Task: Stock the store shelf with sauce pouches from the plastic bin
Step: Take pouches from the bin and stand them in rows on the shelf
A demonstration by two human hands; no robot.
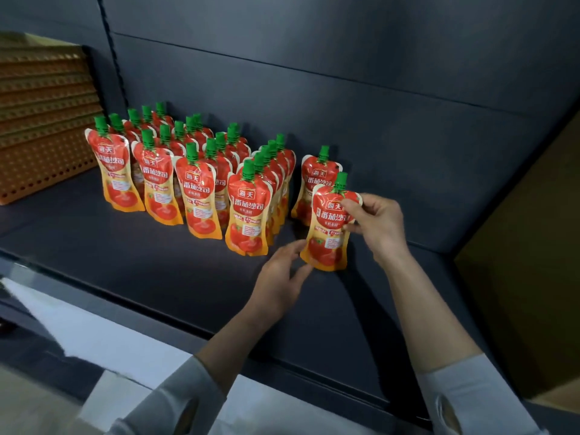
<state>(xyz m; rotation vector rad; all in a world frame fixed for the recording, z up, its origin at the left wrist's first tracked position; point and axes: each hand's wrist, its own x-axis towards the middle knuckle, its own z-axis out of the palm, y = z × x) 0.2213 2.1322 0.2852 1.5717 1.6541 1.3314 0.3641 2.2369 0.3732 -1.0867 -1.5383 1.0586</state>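
I'm working on the dark shelf (157,271) that fills the middle of the frame. An orange perforated panel (40,120) leans at upper left. The bin is out of view.

Four rows (201,189) of red pouches with green caps run back from centre left. A fifth row has just begun at centre right with one back pouch (314,180) standing alone.

The pouch (329,233) I'm placing stands upright right in front of that one, and its base looks to be on the shelf or just off it. My right hand (376,221) pinches its upper right edge between thumb and fingers. My left hand (279,277) is released, its fingers loosely spread at the pouch's lower left corner. I can't tell if they touch it.

To do this well, I'd:
- seat the base flat before easing the pinch, since these pouches look top-heavy and soft
- use the left fingers to square the bottom edge
- line the front up with the neighbouring row's lead pouch
- keep the label facing out, with a small gap on the left so the next row isn't nudged over
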